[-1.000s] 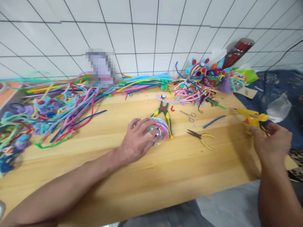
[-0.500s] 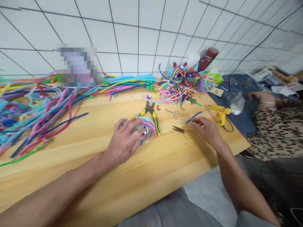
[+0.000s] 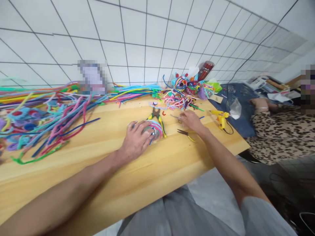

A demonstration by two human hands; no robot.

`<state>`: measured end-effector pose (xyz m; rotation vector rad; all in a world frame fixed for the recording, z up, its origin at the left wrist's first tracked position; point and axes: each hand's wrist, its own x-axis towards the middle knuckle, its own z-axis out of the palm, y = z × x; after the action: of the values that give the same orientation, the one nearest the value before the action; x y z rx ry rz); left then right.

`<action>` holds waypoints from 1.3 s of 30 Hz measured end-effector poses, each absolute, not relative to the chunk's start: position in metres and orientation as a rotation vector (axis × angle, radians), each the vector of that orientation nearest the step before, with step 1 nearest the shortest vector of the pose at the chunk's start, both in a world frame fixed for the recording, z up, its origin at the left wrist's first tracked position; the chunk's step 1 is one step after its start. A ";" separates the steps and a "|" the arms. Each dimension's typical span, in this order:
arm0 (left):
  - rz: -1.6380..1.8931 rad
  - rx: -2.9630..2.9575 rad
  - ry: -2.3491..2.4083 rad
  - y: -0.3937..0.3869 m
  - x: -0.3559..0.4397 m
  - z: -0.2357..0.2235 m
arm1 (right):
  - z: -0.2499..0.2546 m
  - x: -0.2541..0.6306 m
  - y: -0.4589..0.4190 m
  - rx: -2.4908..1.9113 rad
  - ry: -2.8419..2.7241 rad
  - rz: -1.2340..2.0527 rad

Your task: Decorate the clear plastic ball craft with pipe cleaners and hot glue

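Observation:
My left hand [image 3: 136, 137] is curled over a clear plastic ball [image 3: 156, 133] banded with pink and light-blue pipe cleaners, holding it against the table. Yellow-and-green pliers [image 3: 156, 113] lie just behind the ball, jaws pointing away. Over at the right, the fingers of my right hand [image 3: 191, 120] are closed at the handles of small metal scissors [image 3: 174, 116], which still lie on the wood; the fingers partly cover them. Nearer to me are yellow-handled scissors [image 3: 183, 132], partly under my right wrist. A short blue pipe-cleaner piece [image 3: 202, 117] lies beyond that hand.
Loose pipe cleaners [image 3: 61, 114] spread over the left and along the wall. Decorated balls [image 3: 180, 82] and a red canister [image 3: 206, 70] stand at the back. A yellow glue gun [image 3: 220, 118] rests near the right edge, where a person in a leopard-print garment [image 3: 278, 134] sits.
My right hand has moved left and away from me, from beside the yellow-handled scissors to the small metal scissors. My left hand stays on the ball. The view has shifted slightly.

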<state>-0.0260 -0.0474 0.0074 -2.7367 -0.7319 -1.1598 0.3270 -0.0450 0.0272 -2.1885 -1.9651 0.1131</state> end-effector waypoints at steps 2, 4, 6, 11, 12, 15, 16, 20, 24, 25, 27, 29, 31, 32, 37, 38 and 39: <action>-1.171 -2.737 -0.723 -0.048 -0.025 0.006 | 0.026 0.323 -0.028 -2.242 -2.021 0.126; -1.171 -2.751 -0.722 -0.047 -0.025 0.004 | 0.026 0.320 -0.017 -2.295 -2.077 0.158; -1.162 -2.765 -0.728 -0.047 -0.025 0.003 | 0.027 0.316 -0.012 -2.337 -2.115 0.182; -1.158 -2.745 -0.723 -0.045 -0.025 0.003 | 0.036 0.303 -0.021 -2.383 -2.078 0.231; -1.158 -2.740 -0.722 -0.045 -0.025 0.003 | 0.039 0.301 -0.026 -2.374 -2.056 0.249; -1.142 -2.744 -0.743 -0.046 -0.025 0.002 | 0.047 0.297 -0.043 -2.293 -1.998 0.309; -1.140 -2.748 -0.752 -0.046 -0.026 0.002 | 0.050 0.295 -0.049 -2.239 -1.979 0.334; -1.132 -2.752 -0.763 -0.049 -0.027 0.003 | 0.057 0.275 -0.073 -1.702 -1.690 0.691; -1.103 -2.752 -0.772 -0.051 -0.028 0.007 | 0.060 0.238 -0.100 -1.411 -1.337 1.004; -1.094 -2.752 -0.777 -0.052 -0.028 0.009 | 0.061 0.232 -0.108 -1.374 -1.288 1.065; -1.081 -2.752 -0.771 -0.052 -0.029 0.010 | 0.067 0.228 -0.123 -1.290 -1.224 1.182; -1.078 -2.762 -0.759 -0.052 -0.029 0.011 | 0.074 0.232 -0.133 -1.218 -1.197 1.243; -1.071 -2.779 -0.762 -0.052 -0.029 0.010 | 0.078 0.236 -0.137 -1.221 -1.193 1.188; -1.067 -2.784 -0.770 -0.052 -0.029 0.009 | 0.078 0.235 -0.136 -1.262 -1.194 1.139; -1.089 -2.754 -0.779 -0.052 -0.028 0.008 | 0.058 0.207 -0.130 -1.410 -1.267 1.091; -1.087 -2.751 -0.777 -0.053 -0.028 0.008 | 0.054 0.202 -0.131 -1.417 -1.298 1.068; -1.085 -2.752 -0.775 -0.053 -0.028 0.009 | 0.050 0.198 -0.133 -1.423 -1.341 1.014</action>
<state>-0.0278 -0.0529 0.0088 -2.7517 -0.7753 -1.0855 0.1984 -0.1330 0.0503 -1.4228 -1.3409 1.0137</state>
